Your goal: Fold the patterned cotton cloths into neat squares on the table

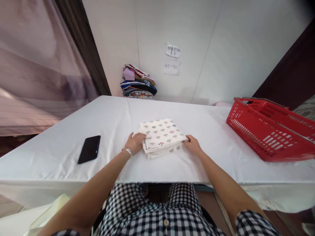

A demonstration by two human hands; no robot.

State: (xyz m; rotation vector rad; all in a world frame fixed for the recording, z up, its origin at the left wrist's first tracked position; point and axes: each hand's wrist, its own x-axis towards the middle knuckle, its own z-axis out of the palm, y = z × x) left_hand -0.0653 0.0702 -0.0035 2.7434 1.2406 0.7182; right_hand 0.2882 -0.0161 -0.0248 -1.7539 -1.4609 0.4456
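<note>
A folded white cloth (161, 132) with grey, red and blue mushroom-like prints lies in several layers on the white-covered table (197, 121). At its left edge rests my left hand (135, 143), fingers partly spread and touching the side. My right hand (193, 144) pinches the cloth's right corner between thumb and fingers. A silver bracelet (128, 151) circles my left wrist. The undersides of the folds are hidden.
A black phone (89, 149) lies left of the cloth. On the right stands a red plastic basket (265, 131) with metal handles. Behind the table's far edge is a stack of folded fabrics (139, 83), below paper notes (171, 67) on the wall.
</note>
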